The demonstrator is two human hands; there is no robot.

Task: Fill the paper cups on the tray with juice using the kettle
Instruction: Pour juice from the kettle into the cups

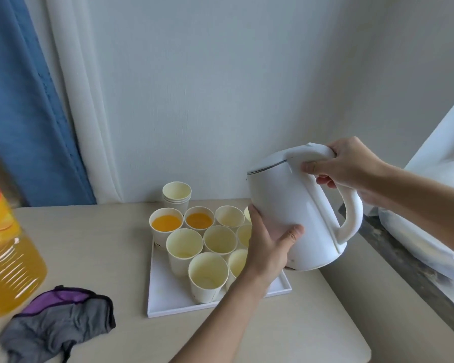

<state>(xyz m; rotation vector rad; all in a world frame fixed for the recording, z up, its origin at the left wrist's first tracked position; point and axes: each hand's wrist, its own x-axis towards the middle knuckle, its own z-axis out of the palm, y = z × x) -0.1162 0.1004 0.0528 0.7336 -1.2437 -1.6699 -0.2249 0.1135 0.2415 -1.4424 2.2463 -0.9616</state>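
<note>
The white kettle (pixel 286 205) was held clear of the bench (pixel 89 244), tilted with its lid end leaning left, over the right side of the white tray (pixel 168 305). The right hand (pixel 346 163) had its fingers clenched round the top of the handle. The left hand (pixel 270 237) lay flat against the lower wall of the kettle, fingers straight and thumb spread, supporting it rather than grasping.

The tray sat toward the bench's rear edge, right of middle. At its rear left stood two paper cups holding orange juice (pixel 166 222) (pixel 199 220). Beside and in front of them were empty cups (pixel 220 239), packed rim to rim. The kettle and the left forearm stood in the way of the cups on the tray's right side, so only slivers of three of them (pixel 244 234) showed. A short stack of spare cups (pixel 177 193) stood off the tray, against the wall by the rear edge.

Toward the bench's left edge was a large juice bottle (pixel 8 258) of yellow-orange liquid. Its orange label was blurred and its writing could not be read. A crumpled grey and purple cloth (pixel 60 320) lay near the front left corner. A blue curtain (pixel 24 100) and a white curtain (pixel 89 100) hung behind the left rear corner. Past the right edge ran a dark ledge (pixel 404 271) carrying a white plastic bag (pixel 430 205). The nearer filled cup bore a small dark mark low on its wall, too small to read.
</note>
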